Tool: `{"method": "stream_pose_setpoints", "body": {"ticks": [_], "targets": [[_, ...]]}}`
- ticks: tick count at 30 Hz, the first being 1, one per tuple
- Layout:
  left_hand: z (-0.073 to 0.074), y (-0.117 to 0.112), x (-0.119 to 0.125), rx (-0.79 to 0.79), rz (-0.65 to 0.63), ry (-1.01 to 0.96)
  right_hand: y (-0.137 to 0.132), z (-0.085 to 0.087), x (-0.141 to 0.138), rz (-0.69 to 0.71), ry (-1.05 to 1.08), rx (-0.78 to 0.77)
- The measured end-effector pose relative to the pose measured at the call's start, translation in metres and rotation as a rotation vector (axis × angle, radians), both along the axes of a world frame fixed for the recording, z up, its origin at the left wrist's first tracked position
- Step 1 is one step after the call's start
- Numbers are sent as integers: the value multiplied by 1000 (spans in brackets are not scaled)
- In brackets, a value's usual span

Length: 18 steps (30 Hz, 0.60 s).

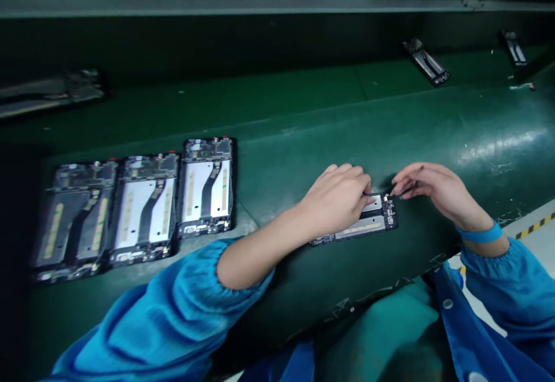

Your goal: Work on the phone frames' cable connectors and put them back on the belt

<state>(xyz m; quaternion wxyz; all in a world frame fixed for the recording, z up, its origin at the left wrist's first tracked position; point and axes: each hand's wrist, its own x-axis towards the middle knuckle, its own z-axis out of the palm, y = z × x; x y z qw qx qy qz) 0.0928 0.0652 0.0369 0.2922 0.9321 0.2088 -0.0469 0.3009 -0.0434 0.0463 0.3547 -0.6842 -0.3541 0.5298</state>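
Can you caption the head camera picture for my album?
Left hand on an opened phone, right hand nearby, three more phones in a row.

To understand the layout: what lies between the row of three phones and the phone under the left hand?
In the head view, the left forearm crosses over green work surface between the row and the handled phone.

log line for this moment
left hand: over opened phone | right hand: by phone's right end, contact unclear | phone: on green bench | three similar phones: lined up at left
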Motion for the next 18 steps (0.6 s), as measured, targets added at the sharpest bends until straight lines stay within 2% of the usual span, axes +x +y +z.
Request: {"method": "stream_pose_setpoints", "body": {"ticks": [2,4,6,9,13,18], "targets": [[-1,-5,-5,-55,33,-63,-9,1,-5,-99,-138,166],[1,-9,-7,-150,103,-134,-15,2,-14,-31,-247,185],[4,-13,-7,-242,192,-216,-17,0,-26,75,-256,167],[7,-19,-4,-326,317,-340,-16,-3,-39,67,-250,231],[9,-26,-2,-316,416,-396,-15,-6,-47,-12,-253,350],[10,-29,-5,-260,449,-417,-13,-5,-52,-43,-304,391]]}}
